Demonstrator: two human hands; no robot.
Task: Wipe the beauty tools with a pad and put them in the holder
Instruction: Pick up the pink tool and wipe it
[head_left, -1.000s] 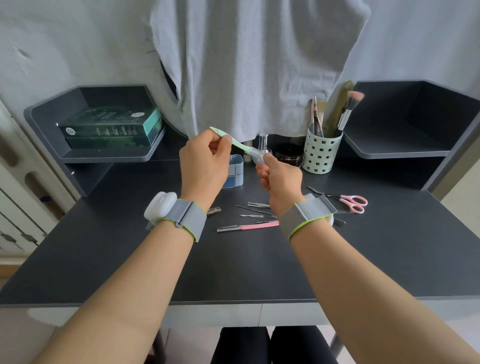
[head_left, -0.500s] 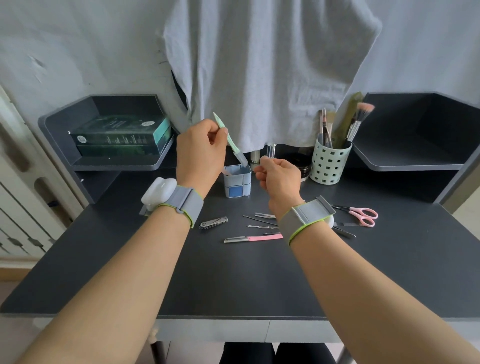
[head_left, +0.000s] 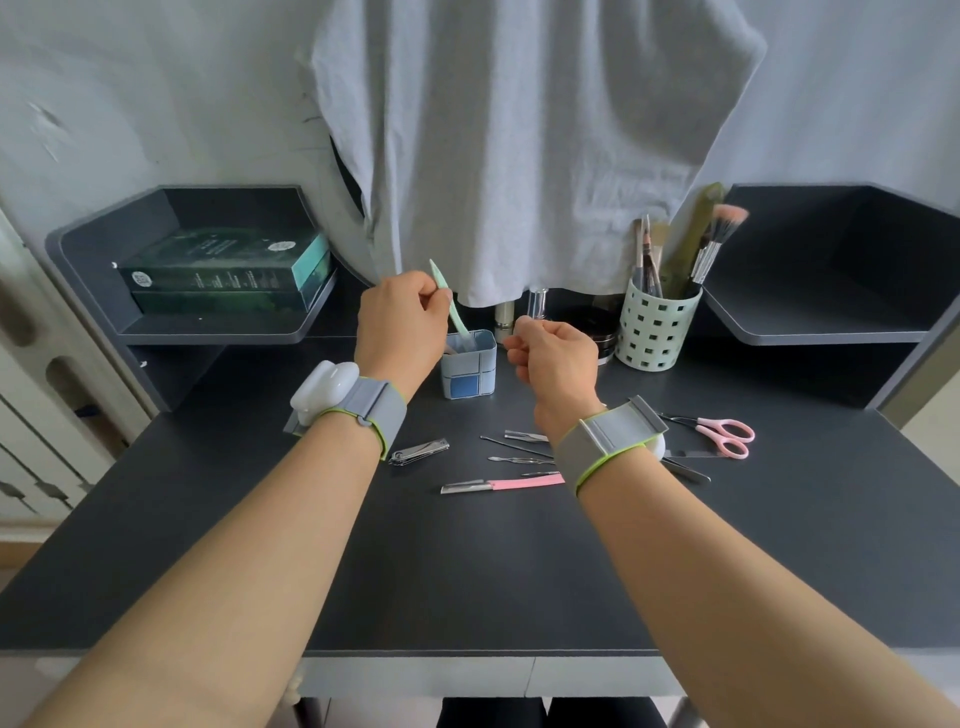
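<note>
left hand (head_left: 402, 325) pinching a mint green razor (head_left: 451, 304) with its tip down in the little blue holder (head_left: 469, 366), right hand (head_left: 556, 358) curled just beside it, pink razor (head_left: 501, 485), nail clippers (head_left: 418, 451) and pink scissors (head_left: 719, 435) lying on the counter (head_left: 467, 571)

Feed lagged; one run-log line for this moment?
left hand: lowering green razor into blue holder | right hand: curled, pad not visible | pink razor, clippers: on desk

A home vanity corner: a dark desk (head_left: 467, 571) with side shelves (head_left: 810, 332), a brush cup (head_left: 655, 332) and a shirt (head_left: 519, 145) hung behind.
</note>
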